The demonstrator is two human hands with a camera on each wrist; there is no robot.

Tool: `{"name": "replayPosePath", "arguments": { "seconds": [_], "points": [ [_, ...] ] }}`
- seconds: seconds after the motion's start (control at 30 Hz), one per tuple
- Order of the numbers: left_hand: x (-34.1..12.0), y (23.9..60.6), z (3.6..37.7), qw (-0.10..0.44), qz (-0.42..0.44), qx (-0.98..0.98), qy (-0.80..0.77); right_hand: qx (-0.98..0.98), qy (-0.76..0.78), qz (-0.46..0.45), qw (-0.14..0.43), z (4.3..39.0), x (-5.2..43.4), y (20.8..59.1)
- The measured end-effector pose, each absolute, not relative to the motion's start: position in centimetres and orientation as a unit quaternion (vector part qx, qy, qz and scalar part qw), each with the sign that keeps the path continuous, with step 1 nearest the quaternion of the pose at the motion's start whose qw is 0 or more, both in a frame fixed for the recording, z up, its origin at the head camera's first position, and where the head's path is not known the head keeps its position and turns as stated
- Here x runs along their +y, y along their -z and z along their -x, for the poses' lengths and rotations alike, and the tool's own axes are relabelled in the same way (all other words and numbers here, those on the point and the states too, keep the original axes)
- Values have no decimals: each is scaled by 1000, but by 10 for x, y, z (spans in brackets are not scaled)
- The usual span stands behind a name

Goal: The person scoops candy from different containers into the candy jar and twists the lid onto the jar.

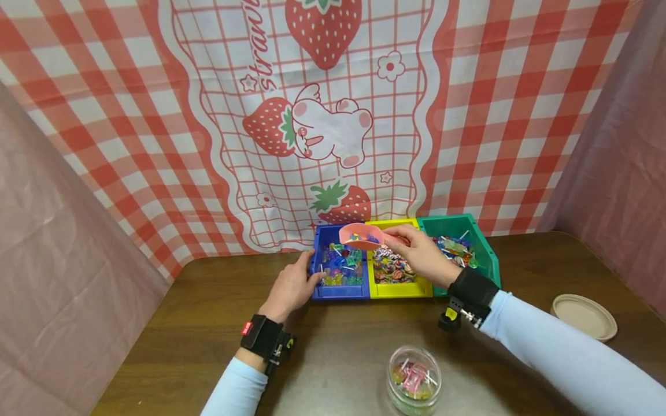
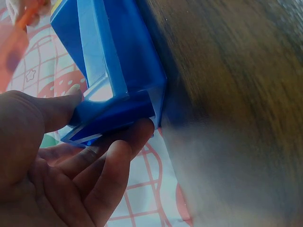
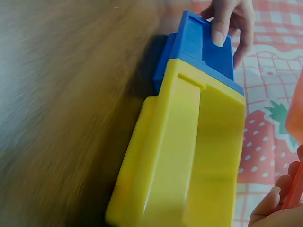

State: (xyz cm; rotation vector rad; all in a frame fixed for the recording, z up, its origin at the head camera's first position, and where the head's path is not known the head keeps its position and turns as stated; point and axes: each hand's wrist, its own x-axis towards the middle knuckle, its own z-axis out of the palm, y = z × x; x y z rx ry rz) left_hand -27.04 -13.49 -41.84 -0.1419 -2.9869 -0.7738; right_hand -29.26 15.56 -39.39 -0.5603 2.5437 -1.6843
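My left hand (image 1: 291,286) grips the left wall of a blue bin (image 1: 340,293), its thumb over the rim and its fingers on the outside, as the left wrist view shows. Wrapped candies and lollipops lie inside that bin. My right hand (image 1: 424,254) holds a pink scoop (image 1: 361,245) by its handle, above the blue and yellow bins. Some small colourful candies sit in the scoop's bowl. In the right wrist view only the scoop's edge and a few fingertips (image 3: 271,201) show at the right.
A yellow bin (image 1: 400,290) of swirl candies and a green bin (image 1: 489,254) of mixed candies adjoin the blue one. Near the front stands a glass jar (image 1: 391,384) containing lollipops. A round beige plate (image 1: 584,318) lies at right. A checked strawberry cloth (image 1: 208,138) hangs behind.
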Motion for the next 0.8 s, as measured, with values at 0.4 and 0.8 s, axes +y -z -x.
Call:
{"name": "replayPosePath", "arguments": {
  "seconds": [0.4,0.8],
  "points": [
    [-135,419,270,34,52,-967,246,861,443,252,-9,238,204,370],
    [-135,418,270,36,53,-968,243,865,392,308,-56,183,232,364]
  ]
}}
